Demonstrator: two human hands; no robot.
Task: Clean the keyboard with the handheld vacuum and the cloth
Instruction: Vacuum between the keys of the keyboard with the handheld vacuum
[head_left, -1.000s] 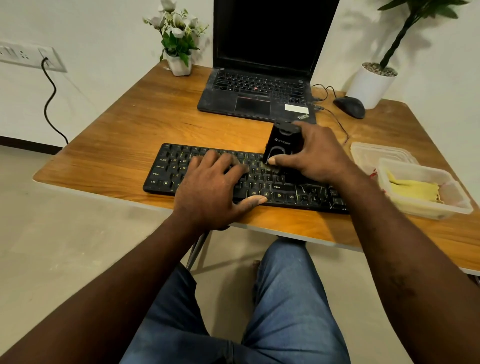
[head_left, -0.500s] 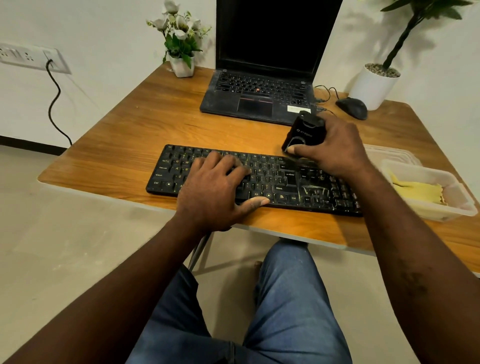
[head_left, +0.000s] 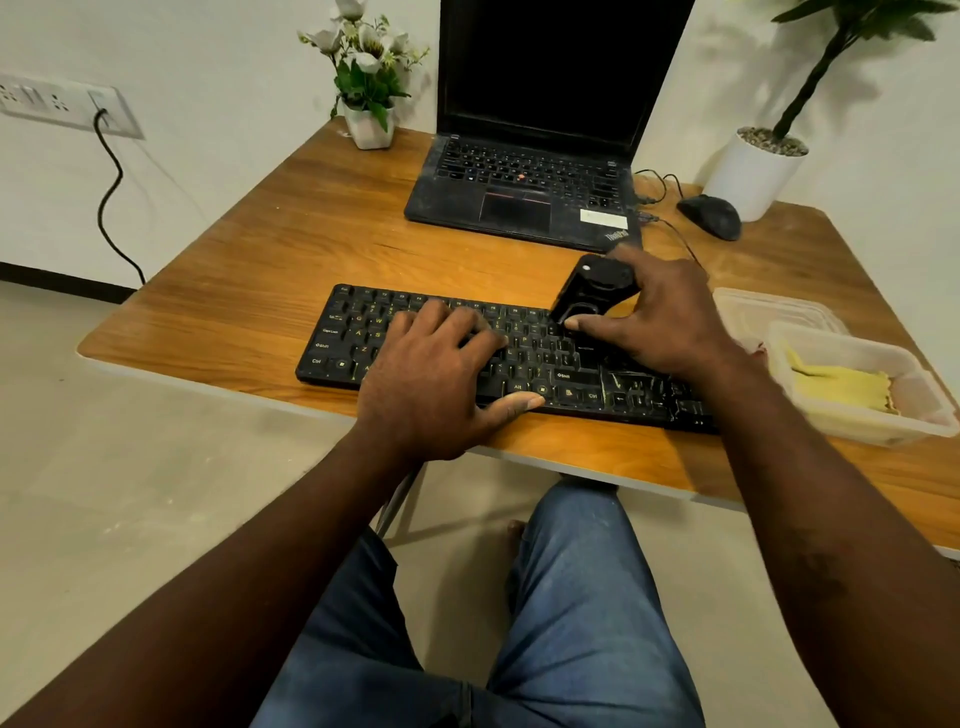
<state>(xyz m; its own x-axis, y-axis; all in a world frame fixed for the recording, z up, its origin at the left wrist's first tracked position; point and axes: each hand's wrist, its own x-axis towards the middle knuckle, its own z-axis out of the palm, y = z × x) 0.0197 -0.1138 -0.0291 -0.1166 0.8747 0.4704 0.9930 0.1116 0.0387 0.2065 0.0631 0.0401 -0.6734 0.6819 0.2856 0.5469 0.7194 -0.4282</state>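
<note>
Your right hand (head_left: 660, 317) grips the vacuum (head_left: 592, 291) on the keyboard (head_left: 353, 332), right of centre; its long axis runs left under your left hand (head_left: 436, 384), fingers spread flat.

Glossy wood-grain table (head_left: 291, 249), matt black plastic keyboard (head_left: 358, 332), translucent plastic tub (head_left: 914, 410)

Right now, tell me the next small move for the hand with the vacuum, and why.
Probably slide the handheld vacuum a little toward you and right, over the streaked keys at the right end of the keyboard. The right hand grips it tilted on the upper rows; the left hand rests flat on the keys, steadying it.
</note>
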